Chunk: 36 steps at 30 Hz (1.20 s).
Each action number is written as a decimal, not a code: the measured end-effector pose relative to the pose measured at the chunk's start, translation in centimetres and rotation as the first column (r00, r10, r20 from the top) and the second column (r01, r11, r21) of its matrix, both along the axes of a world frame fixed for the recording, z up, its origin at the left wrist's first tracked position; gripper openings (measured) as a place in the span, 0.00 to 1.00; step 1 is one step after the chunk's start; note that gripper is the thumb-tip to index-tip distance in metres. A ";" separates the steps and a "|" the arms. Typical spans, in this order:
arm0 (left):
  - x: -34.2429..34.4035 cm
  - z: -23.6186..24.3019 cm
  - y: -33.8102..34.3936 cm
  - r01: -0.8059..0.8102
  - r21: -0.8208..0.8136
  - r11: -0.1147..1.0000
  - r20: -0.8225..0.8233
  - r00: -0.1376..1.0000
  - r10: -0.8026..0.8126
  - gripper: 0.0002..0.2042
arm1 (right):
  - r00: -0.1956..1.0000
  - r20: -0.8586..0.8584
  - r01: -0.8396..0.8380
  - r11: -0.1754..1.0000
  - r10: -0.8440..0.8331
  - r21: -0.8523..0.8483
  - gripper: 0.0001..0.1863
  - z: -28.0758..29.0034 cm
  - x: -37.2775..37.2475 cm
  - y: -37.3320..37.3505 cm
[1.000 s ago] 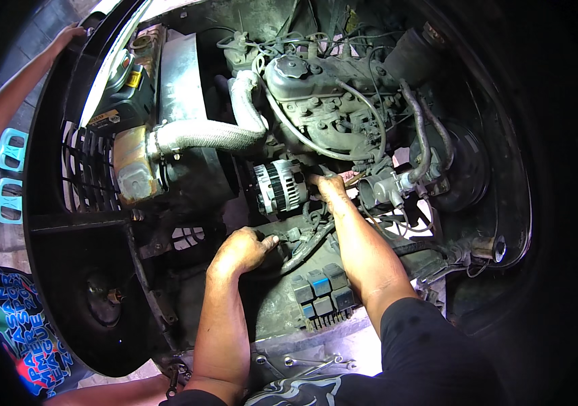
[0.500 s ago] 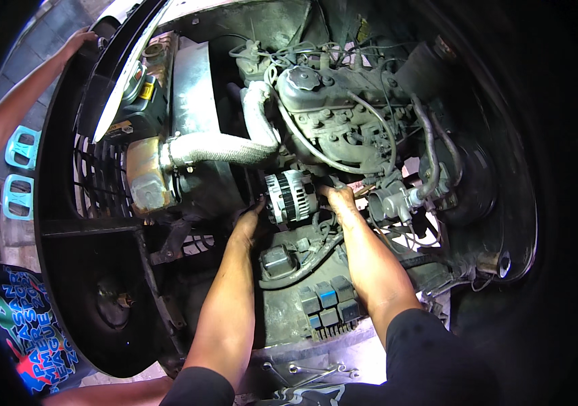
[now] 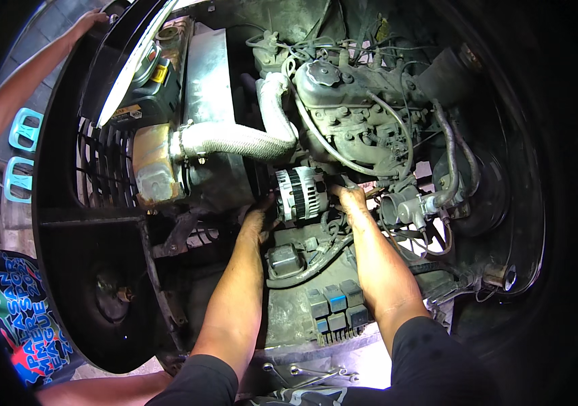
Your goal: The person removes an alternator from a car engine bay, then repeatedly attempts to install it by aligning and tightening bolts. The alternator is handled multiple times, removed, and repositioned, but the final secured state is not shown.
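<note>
A silver, finned alternator (image 3: 300, 194) with a dark band round its middle sits low in the engine bay, between my two hands. My left hand (image 3: 260, 215) grips its left end, the fingers mostly lost in shadow. On the opposite end my right hand (image 3: 348, 194) holds it, with part of the fingers hidden behind the housing. Above and to the right is the grimy engine (image 3: 350, 115). A braided hose (image 3: 235, 140) runs from the rusty-ended radiator (image 3: 157, 166) toward the engine, just above my left hand.
Below the alternator are a dark square box (image 3: 285, 260) with a hose and a cluster of black relays (image 3: 337, 308). Several wrenches (image 3: 312, 372) lie at the near edge. Another person's arm (image 3: 38, 74) rests at the far left, near pale blue stools (image 3: 19, 179).
The view has shifted, so the engine bay appears farther right. The alternator stays between my hands and looks slightly turned.
</note>
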<state>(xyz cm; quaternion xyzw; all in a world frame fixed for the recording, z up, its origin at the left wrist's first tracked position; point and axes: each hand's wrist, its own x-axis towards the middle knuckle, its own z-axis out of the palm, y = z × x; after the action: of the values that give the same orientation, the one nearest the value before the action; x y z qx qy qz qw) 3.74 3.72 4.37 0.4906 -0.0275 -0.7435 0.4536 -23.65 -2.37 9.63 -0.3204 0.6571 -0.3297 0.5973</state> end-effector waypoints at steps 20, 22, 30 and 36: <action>-0.1 -0.1 -0.4 -0.078 -0.019 0.997 -0.045 0.996 0.077 0.23 | 0.998 0.045 0.042 0.996 -0.046 0.080 0.28 0.9 0.2 0.0; -0.1 -0.1 -0.4 -0.083 -0.030 0.996 -0.061 0.995 0.081 0.23 | 0.998 0.035 0.050 0.995 -0.053 0.085 0.28 0.5 0.3 -0.1; 0.0 -1.1 -0.2 -0.085 -0.054 0.995 -0.051 0.995 0.082 0.22 | 0.998 0.041 0.036 0.999 -0.037 0.002 0.27 -0.3 0.1 0.0; -0.3 -1.8 -0.4 -0.022 0.037 0.999 0.217 0.976 0.013 0.28 | 0.999 0.003 0.053 0.998 -0.053 0.028 0.26 -0.2 0.2 0.0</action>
<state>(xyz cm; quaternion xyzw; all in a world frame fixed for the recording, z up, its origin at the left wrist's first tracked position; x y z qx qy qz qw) 3.47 3.30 2.55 0.5778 -0.0578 -0.6820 0.4445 -23.47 -2.39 9.42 -0.2941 0.6688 -0.3368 0.5940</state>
